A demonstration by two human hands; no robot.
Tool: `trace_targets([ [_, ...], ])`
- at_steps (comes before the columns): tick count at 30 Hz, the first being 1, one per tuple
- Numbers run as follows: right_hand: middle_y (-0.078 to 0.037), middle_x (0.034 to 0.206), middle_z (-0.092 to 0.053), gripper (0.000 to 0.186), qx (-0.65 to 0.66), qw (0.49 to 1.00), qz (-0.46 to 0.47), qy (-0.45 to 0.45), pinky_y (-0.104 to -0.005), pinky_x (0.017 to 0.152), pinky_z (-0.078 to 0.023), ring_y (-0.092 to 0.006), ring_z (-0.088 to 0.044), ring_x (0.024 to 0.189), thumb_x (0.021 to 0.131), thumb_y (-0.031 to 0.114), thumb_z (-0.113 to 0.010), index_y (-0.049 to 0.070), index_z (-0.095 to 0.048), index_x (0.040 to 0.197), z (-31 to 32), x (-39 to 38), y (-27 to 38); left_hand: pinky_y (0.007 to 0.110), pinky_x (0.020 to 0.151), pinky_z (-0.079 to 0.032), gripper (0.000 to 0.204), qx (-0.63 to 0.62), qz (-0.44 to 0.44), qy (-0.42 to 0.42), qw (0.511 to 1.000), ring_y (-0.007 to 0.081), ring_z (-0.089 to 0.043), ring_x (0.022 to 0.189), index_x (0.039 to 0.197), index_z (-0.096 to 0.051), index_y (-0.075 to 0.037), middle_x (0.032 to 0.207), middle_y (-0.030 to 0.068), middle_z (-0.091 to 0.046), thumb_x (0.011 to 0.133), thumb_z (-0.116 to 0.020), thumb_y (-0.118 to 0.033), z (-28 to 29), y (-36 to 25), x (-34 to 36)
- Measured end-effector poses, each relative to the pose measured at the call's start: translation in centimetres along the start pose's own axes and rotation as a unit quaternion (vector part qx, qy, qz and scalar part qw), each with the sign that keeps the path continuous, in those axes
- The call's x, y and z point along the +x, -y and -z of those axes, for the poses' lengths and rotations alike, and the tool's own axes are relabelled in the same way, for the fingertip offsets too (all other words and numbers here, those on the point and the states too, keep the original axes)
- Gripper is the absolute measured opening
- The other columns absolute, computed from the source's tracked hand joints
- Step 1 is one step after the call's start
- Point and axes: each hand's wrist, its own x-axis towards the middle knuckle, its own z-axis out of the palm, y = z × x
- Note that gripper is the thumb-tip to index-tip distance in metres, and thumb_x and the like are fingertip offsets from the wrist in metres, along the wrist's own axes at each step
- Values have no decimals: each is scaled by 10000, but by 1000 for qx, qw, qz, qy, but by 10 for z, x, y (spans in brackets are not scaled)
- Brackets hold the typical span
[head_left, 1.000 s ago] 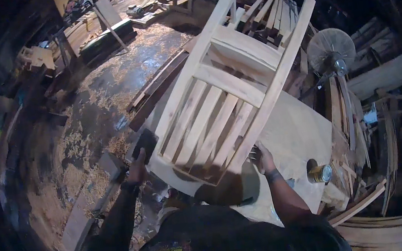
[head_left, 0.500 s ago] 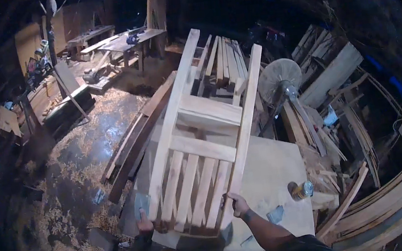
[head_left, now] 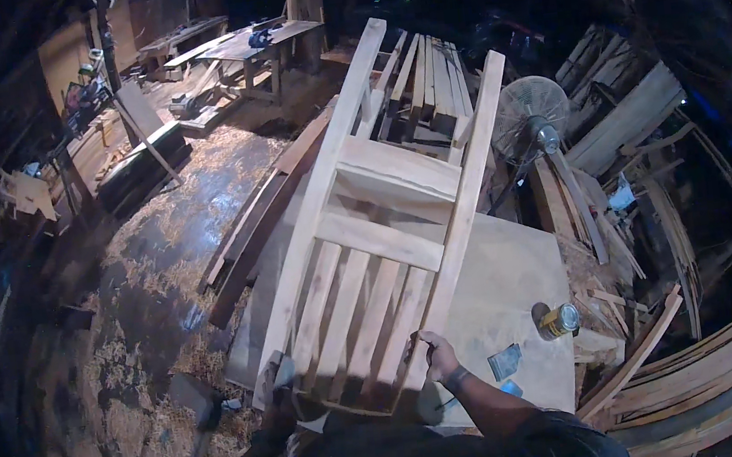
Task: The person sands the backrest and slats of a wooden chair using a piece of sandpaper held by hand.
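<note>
An unpainted wooden chair (head_left: pixel 378 243) lies on a pale board, its slatted back toward me and its legs pointing away. My left hand (head_left: pixel 276 393) is at the near end of the left post, partly in shadow. Under its fingers a grey-blue piece of sandpaper (head_left: pixel 283 370) is pressed against that post. With curled fingers my right hand (head_left: pixel 439 356) grips the near end of the right post, beside the outermost slat.
On the pale board (head_left: pixel 514 280) stand a yellow-labelled can (head_left: pixel 561 321) and a loose grey-blue sheet (head_left: pixel 505 362). Beyond the right side is a standing fan (head_left: pixel 533 117). Planks (head_left: pixel 266 212) lie along the left, and stacked boards (head_left: pixel 702 372) at lower right.
The view has shifted. My left hand has come in closer around the left post with the sandpaper, which stood out flat beside the post before. My right hand keeps its grip.
</note>
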Motion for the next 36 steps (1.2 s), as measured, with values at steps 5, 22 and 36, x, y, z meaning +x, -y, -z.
trace_targets([
  [5,-136,980,-770,277,-26,999,9,16,-487,869,-650,-307,-764,880,1035,305,-694,39,-743,1099,11,-18,12,553,1130,-521,364,11,99,36,994,484,-695,1148,1451,-589,82,1285,285,-705,1179,-456,-120,-3,-25,-8],
  [22,-144,965,-755,524,-67,955,190,216,-424,715,-677,-272,-768,775,833,215,-801,-34,-687,1280,-111,-39,156,454,1097,-520,772,-225,370,-30,901,426,-687,1237,1562,-509,75,1238,314,-725,1134,-573,-563,40,-143,72],
  [36,-236,1085,-822,524,-245,924,223,190,-365,738,-660,-230,-776,787,802,196,-766,-85,-712,1241,-148,-99,153,440,1086,-509,521,-670,307,-69,672,275,-677,1259,1490,-637,-59,1368,122,-722,1107,-698,-407,2,-119,138],
])
